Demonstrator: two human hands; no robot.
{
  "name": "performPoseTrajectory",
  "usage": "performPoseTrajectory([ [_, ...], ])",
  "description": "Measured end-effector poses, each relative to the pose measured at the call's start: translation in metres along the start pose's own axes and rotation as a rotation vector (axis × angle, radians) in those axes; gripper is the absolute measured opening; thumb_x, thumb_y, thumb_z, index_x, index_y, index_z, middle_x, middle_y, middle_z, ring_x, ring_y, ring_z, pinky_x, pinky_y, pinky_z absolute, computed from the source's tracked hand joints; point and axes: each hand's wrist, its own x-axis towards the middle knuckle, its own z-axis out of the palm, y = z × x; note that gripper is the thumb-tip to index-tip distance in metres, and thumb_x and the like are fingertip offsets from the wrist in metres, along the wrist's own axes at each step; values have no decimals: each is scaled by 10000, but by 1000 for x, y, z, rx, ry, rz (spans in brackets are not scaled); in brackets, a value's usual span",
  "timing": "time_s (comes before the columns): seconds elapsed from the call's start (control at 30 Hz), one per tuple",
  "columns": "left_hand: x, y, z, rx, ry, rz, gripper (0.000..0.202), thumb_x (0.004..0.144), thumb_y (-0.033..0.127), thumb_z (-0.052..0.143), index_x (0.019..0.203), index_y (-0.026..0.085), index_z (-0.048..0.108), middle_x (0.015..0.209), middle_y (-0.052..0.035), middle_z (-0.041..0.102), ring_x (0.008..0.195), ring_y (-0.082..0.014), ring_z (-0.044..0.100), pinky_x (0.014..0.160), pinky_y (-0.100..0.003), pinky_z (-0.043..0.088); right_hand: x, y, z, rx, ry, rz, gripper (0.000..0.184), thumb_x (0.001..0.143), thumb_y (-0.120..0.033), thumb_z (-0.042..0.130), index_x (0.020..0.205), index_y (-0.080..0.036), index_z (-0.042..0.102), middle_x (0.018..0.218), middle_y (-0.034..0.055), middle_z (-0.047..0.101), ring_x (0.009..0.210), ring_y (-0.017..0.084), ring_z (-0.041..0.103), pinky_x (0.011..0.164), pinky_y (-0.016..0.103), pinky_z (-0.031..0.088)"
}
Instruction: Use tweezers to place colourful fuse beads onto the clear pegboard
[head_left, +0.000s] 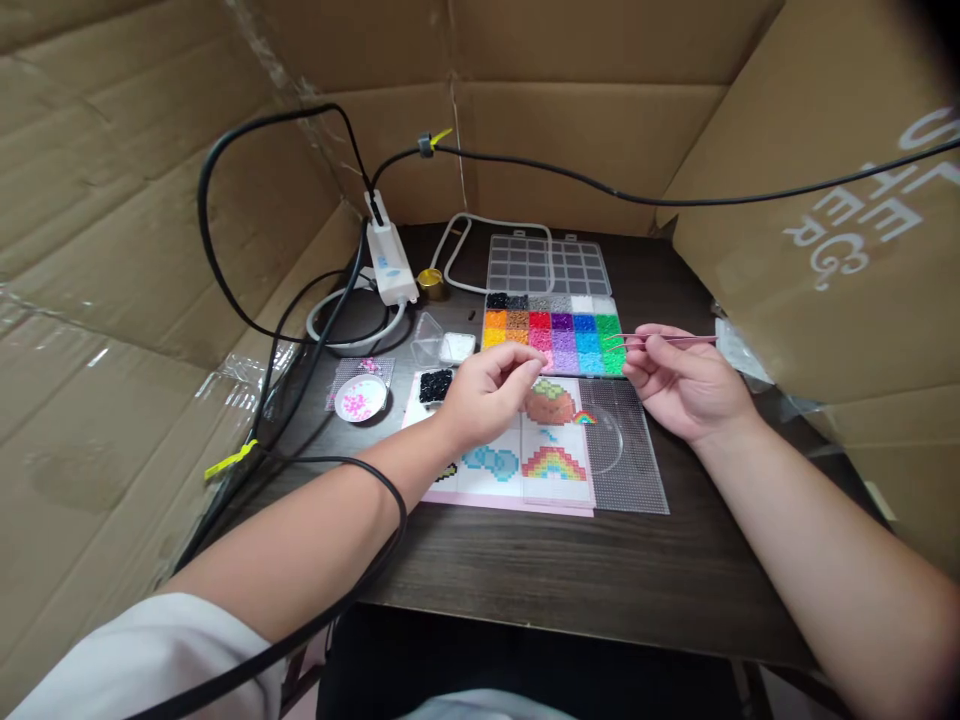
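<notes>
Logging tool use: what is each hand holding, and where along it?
Right hand pinches a thin pinkish tool partway along its length; left hand: cannot tell.

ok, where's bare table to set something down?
Widest bare strip: table front, between pattern sheet and near edge. Smaller patch between box lid and cardboard wall. Middle: left hand, right hand with tweezers. Left side is crowded: cables, dish, adapter.

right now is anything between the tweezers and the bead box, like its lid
Nothing visible does. The tweezers in the right hand reach the green corner of the bead box, whose clear lid lies open behind it. The left hand is nearer, over the pattern sheet.
</notes>
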Motion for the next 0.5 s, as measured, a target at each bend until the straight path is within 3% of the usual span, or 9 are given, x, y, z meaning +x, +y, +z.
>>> performPoseTrajectory([
  [0.3,4,4,-5,58,-193,-20,211,891,336,566,778,174,642,566,28,544,533,-75,497,510,-220,416,-1,-2,0,-60,-72,30,228,688,-302,846,817,-189,697,662,-22,661,493,67,612,503,181,570],
  [0.5,8,-2,-6,83,-184,-15,265,918,384,545,774,178,627,579,29,552,546,-75,498,525,-219,429,-2,1,1,-103,-103,19,275,641,-331,864,798,-179,698,665,-6,664,473,91,598,471,235,541],
])
